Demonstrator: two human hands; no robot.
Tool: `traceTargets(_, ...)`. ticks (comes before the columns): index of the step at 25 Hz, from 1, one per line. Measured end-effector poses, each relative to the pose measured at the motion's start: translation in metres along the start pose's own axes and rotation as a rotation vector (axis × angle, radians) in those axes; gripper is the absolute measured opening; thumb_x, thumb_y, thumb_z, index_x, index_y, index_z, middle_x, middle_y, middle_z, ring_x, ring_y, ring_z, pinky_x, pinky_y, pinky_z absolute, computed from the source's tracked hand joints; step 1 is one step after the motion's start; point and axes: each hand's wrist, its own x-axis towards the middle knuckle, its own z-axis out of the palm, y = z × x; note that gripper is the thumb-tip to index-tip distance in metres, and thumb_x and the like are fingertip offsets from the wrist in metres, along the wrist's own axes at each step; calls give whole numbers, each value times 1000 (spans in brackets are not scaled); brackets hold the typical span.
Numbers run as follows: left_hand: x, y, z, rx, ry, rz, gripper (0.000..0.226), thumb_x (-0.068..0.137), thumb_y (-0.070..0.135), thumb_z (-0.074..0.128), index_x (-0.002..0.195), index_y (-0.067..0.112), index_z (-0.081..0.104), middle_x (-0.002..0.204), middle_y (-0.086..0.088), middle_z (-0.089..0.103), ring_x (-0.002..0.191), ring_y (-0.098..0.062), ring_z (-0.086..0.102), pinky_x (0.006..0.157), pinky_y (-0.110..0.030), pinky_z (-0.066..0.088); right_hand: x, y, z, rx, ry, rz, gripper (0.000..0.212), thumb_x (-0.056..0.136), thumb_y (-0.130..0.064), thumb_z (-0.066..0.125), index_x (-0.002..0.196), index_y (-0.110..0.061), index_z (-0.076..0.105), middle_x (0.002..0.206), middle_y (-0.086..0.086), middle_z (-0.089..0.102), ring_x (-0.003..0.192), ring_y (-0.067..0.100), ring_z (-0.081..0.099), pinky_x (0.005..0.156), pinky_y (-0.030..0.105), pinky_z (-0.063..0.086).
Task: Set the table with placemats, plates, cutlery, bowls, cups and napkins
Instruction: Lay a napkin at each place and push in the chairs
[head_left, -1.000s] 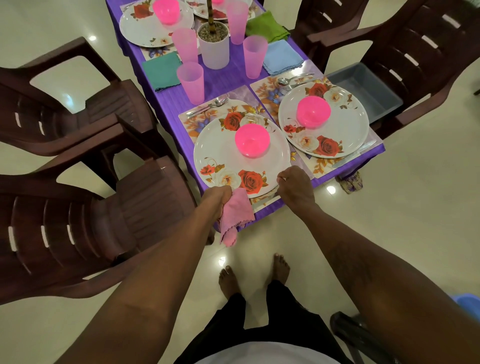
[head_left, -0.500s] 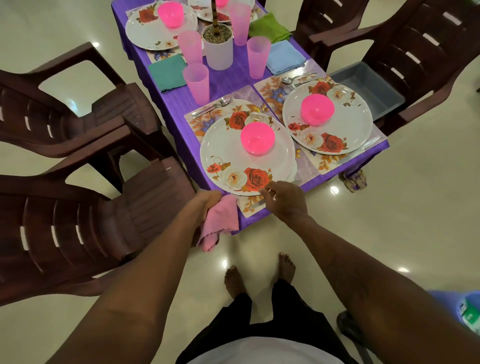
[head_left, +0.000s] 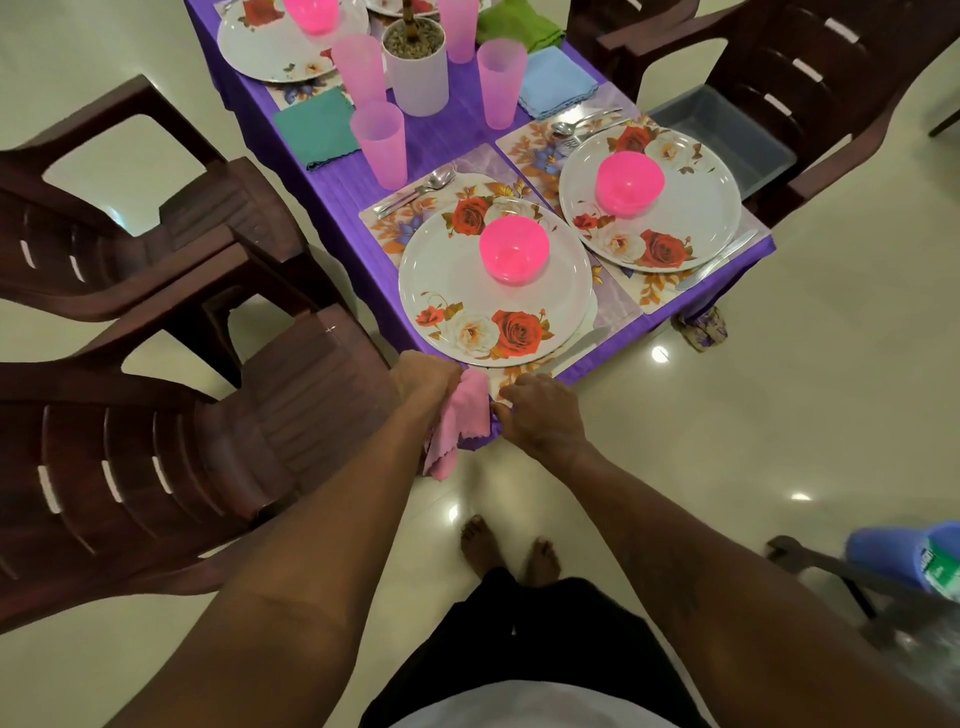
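My left hand (head_left: 423, 376) grips a pink napkin (head_left: 457, 423) that hangs over the near corner of the purple table (head_left: 441, 140). My right hand (head_left: 540, 415) pinches the napkin's right edge at that corner. Just beyond my hands lies a floral plate (head_left: 452, 291) with a pink bowl (head_left: 513, 249) on it, set on a floral placemat (head_left: 389, 223). A knife (head_left: 576, 347) lies to the plate's right, a spoon and fork (head_left: 415, 189) at its far side. A second plate (head_left: 696, 208) with a pink bowl (head_left: 629, 182) sits to the right.
Several pink cups (head_left: 378, 143), a white pot (head_left: 415, 65), and teal (head_left: 314, 127), blue (head_left: 553, 80) and green (head_left: 519, 23) napkins fill the middle. Brown plastic chairs (head_left: 156, 415) crowd both sides. A grey tub (head_left: 727, 140) rests on the right chair. My bare feet stand below.
My right hand has moved left from the plate's edge to the pink napkin. The left hand keeps holding the napkin at the table corner. The camera has shifted closer.
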Motion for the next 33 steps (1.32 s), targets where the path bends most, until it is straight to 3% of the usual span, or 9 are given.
traceTargets(6,2,-3,2,-132,14,-15,38,85,32,83,109,7,68,99,-9,71,85,-23,69,77,-34,61,6,-15,-3,-210,5,-29,24,83,-36,64,77,-16,77,78,4,69,76,29,65,66,35,43)
traceTargets(10,14,-5,-21,-272,29,-35,31,84,28,82,103,9,66,101,-7,74,77,-22,70,60,-28,58,6,-17,1,-103,-16,50,25,91,-36,62,91,-16,77,88,2,71,82,25,66,71,35,52)
traceTargets(13,28,3,-51,-307,-31,26,11,90,22,70,98,14,67,118,-10,74,105,-30,72,72,-33,59,-2,-16,4,54,48,220,23,92,-40,67,94,-19,77,87,-2,72,77,20,67,70,32,55)
traceTargets(15,43,16,-67,-257,-33,96,23,93,19,66,113,10,73,125,-12,72,114,-30,69,68,-29,55,-7,-18,7,170,106,395,21,92,-39,69,92,-20,76,85,-2,72,74,19,67,67,30,54)
traceTargets(18,81,36,-88,-77,111,61,36,96,23,65,126,5,68,113,-13,71,100,-28,71,65,-30,49,-2,-22,16,317,176,665,19,91,-40,72,89,-21,75,84,-2,73,74,17,66,69,33,57)
traceTargets(20,106,54,-92,22,209,96,30,99,29,65,115,4,69,95,-9,70,78,-22,66,65,-31,49,4,-27,19,372,242,823,20,91,-40,72,88,-20,74,83,-2,73,73,16,66,69,32,58)
traceTargets(24,144,75,-113,59,172,275,33,89,36,76,103,7,71,93,-3,73,69,-13,65,53,-22,45,13,-47,27,447,384,1052,16,94,-30,70,90,-15,73,87,2,72,77,16,65,67,27,50)
traceTargets(29,174,94,-130,144,105,413,32,86,34,78,109,12,73,104,-3,75,85,-16,71,65,-25,52,27,-71,28,470,467,1286,20,95,-25,68,107,-9,71,105,10,70,94,24,67,78,36,55)
traceTargets(33,184,98,-126,296,95,570,52,87,42,78,122,6,65,117,-10,69,106,-28,68,76,-32,50,40,-76,22,480,433,1414,28,94,-28,70,112,-7,71,108,11,70,97,27,67,73,31,48)
